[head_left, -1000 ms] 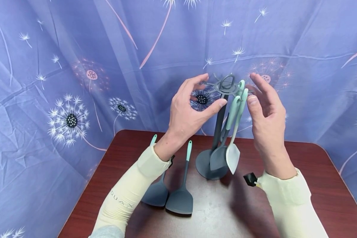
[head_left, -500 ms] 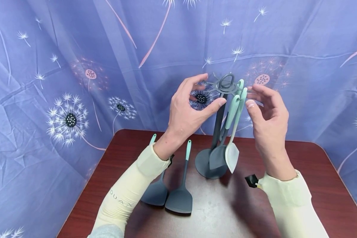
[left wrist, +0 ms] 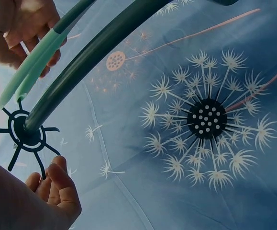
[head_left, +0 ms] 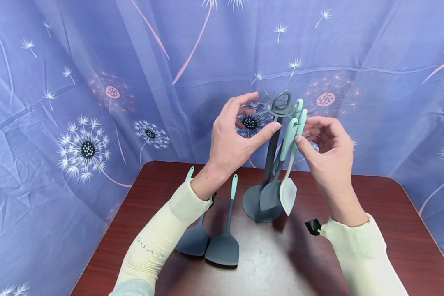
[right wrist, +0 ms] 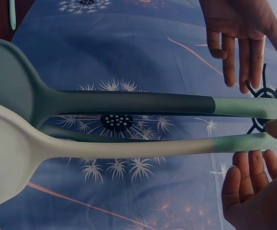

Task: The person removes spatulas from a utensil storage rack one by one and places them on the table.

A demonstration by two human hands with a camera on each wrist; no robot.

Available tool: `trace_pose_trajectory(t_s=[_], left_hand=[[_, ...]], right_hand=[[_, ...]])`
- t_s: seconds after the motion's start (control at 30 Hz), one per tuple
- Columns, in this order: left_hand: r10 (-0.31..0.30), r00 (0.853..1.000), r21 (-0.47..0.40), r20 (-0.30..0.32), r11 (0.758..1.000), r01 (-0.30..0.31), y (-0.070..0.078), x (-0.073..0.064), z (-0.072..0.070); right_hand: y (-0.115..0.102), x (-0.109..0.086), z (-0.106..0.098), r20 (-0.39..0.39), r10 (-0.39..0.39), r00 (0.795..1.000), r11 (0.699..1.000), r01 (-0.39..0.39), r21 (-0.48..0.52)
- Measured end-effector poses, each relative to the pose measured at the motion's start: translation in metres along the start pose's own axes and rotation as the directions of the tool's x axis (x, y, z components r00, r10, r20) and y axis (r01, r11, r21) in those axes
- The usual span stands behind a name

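Observation:
A dark grey utensil stand (head_left: pixel 271 158) with a ring of hooks holds several hanging utensils with mint handles. My right hand (head_left: pixel 327 152) pinches the mint handle of the white spatula (head_left: pixel 288 196) between thumb and fingers, just below its hook. In the right wrist view the thumb lies on that handle and the other fingers sit under it. Beside it hangs a dark grey spatula (head_left: pixel 271 195); another dark utensil is mostly hidden behind. My left hand (head_left: pixel 231 129) curves loosely about the left side of the hooks, its fingertips (left wrist: pixel 57 165) right at the hook ends.
Two dark grey turners, one at the left (head_left: pixel 193 240) and one beside it (head_left: pixel 223 248), lie on the brown table (head_left: pixel 274 263) left of the stand. A blue dandelion-patterned curtain (head_left: pixel 207 61) hangs behind the table.
My right hand has come leftward and down from beside the hooks, its fingers closing onto the white spatula's handle. The left hand stays in place.

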State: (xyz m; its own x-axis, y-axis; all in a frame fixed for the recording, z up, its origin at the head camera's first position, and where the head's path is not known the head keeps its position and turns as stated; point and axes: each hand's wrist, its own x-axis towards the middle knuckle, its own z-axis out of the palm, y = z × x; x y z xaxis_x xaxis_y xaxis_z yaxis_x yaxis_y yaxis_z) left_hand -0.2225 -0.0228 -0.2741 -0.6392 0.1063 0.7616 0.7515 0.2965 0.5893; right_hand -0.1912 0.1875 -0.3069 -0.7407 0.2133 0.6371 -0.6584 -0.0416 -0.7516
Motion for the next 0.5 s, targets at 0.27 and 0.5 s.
trace_pose_trajectory(t_s=[0.27,0.5], left_hand=[[-0.004,1.000,-0.003,0.007,1.000,0.004,-0.0009,-0.0007,-0.0003],[-0.008,1.000,-0.007,0.007,1.000,0.008,-0.0005,-0.0003,0.0002]], right_hand=[[-0.0008,-0.0021,-0.0011,0.004,0.063,0.998,0.995,-0.063,-0.074],[-0.0011,-0.0044,-0.0017,0.016,0.094,0.995,0.992,-0.093,-0.082]])
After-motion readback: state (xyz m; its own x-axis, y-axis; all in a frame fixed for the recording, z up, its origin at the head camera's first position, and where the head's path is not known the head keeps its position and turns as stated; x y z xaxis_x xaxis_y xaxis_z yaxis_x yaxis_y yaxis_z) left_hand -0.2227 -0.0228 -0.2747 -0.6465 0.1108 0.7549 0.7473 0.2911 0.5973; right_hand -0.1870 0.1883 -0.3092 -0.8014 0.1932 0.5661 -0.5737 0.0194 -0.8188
